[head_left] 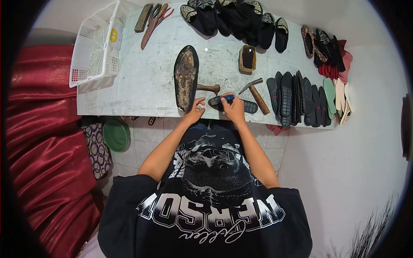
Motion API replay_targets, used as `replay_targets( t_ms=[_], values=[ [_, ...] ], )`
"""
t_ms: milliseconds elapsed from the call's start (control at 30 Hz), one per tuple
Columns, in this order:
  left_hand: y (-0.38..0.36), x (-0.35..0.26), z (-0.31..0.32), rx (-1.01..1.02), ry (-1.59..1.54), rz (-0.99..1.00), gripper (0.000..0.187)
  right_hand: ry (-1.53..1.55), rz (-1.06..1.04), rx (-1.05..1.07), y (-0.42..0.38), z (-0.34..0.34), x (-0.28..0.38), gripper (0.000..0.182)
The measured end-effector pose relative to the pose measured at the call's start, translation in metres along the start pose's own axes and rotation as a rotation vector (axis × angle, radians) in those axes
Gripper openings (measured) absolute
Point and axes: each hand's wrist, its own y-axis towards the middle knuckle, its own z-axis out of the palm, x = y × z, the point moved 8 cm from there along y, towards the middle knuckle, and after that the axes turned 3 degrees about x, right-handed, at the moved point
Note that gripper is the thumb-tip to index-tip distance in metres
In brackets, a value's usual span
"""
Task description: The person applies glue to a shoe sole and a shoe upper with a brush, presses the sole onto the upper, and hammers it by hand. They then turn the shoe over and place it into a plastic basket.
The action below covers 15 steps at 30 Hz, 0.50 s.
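Note:
My left hand [195, 111] is beside the lower end of a shoe [186, 79] that lies bottom up, its underside patched brown. The fingers are loosely bent and apart, with nothing visible in them. My right hand [234, 110] is closed on a small blue object [225, 99], whose exact kind I cannot make out. It holds this over a black shoe sole [250, 106] near the table's front edge, and part of the sole is hidden under the hand. A wooden-handled hammer [259, 99] lies right of it, and another wooden-handled tool [209, 88] lies behind.
A block-shaped container with dark contents [247, 59] stands behind the hammer. Black soles [286, 96] are lined up at the right, and finished-looking black shoes [241, 19] at the back. Shears [157, 19] and a white basket [97, 45] are at the left.

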Motion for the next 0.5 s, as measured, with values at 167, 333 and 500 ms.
replay_targets(
  t_ms=[167, 333, 500],
  values=[
    [0.004, -0.011, -0.002, 0.098, 0.108, 0.185, 0.059, -0.008, 0.049, -0.203, -0.013, -0.014, -0.004, 0.015],
    [0.006, -0.017, -0.008, 0.155, 0.072, 0.248, 0.061, -0.066, -0.107, -0.034, -0.016, 0.022, 0.017, 0.015],
    [0.014, 0.005, -0.009, 0.280, -0.123, -0.049, 0.062, -0.144, -0.136, -0.105, -0.005, 0.010, 0.017, 0.016]
  ],
)
